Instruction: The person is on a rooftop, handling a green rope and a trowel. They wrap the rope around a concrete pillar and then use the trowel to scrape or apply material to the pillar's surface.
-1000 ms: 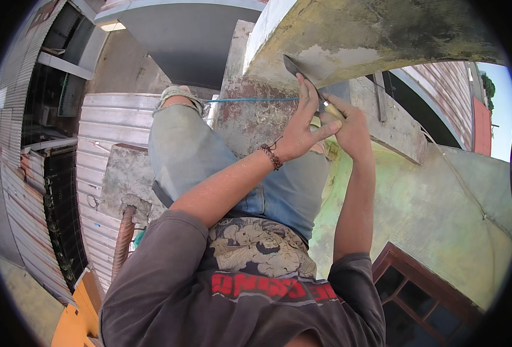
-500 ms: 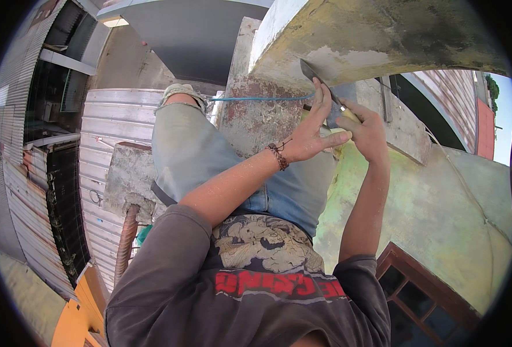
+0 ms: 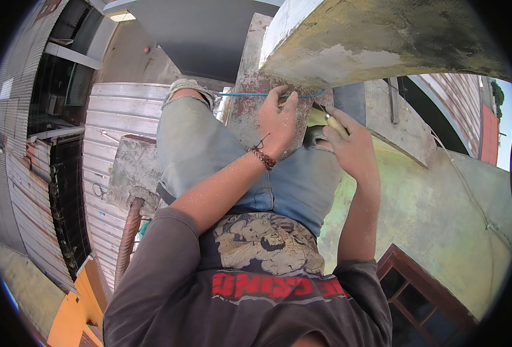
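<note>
My right hand (image 3: 355, 144) is closed around the pale handle of a small trowel (image 3: 336, 125). Its dark blade shows nearly edge-on and points up and to the left, apart from the patched curved concrete edge (image 3: 348, 61) above it. To its left, my left hand (image 3: 277, 118) is raised over my lap, with a braided bracelet at the wrist. Its fingers bend round a thin blue cord (image 3: 244, 94), which runs sideways past them and curves at its right end; the fingers hide part of it.
A worn, reddish-grey slab (image 3: 247, 75) lies beyond my knees. On the left are a ribbed metal roof (image 3: 120, 107), a concrete block (image 3: 131, 168) and a rusty rod (image 3: 129, 234). A green plastered wall (image 3: 418, 202) with a brown-framed window (image 3: 418, 289) stands on the right.
My left hand has left the trowel and moved left to the blue cord. The trowel has come down from the concrete edge, toward me, in my right hand.
</note>
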A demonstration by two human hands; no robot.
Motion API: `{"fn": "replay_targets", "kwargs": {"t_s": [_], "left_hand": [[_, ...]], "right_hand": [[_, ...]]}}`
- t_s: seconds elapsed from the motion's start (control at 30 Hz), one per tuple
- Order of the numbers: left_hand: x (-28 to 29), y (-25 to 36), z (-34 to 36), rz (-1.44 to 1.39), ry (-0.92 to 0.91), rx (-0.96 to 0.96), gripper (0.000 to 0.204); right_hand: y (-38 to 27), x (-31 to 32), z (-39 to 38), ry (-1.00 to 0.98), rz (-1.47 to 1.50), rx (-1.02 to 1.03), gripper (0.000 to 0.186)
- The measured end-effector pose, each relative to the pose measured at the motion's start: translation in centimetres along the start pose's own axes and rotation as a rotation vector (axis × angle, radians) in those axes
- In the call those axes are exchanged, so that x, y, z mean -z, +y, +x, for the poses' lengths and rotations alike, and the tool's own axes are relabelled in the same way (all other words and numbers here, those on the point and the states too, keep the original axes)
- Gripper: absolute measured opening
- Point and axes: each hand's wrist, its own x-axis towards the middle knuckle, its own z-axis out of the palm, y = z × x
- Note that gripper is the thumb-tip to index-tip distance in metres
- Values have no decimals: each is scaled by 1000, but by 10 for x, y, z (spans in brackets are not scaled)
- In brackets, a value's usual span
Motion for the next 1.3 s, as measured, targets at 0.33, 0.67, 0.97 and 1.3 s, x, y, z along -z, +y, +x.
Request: {"fn": "replay_targets", "kwargs": {"t_s": [0.33, 0.67, 0.97, 1.3], "left_hand": [[-1, 23, 8, -598, -624, -70, 91], [22, 9, 26, -398, -698, -36, 77], [27, 11, 16, 236, -635, -23, 53], [84, 4, -71, 802, -1203, -228, 43]], "right_hand": [[-85, 15, 28, 11, -333, 62, 39], [-77, -9, 47, -42, -447, 95, 41], [-46, -3, 48, -34, -414, 15, 46], [-27, -20, -10, -121, -307, 53, 44]]}}
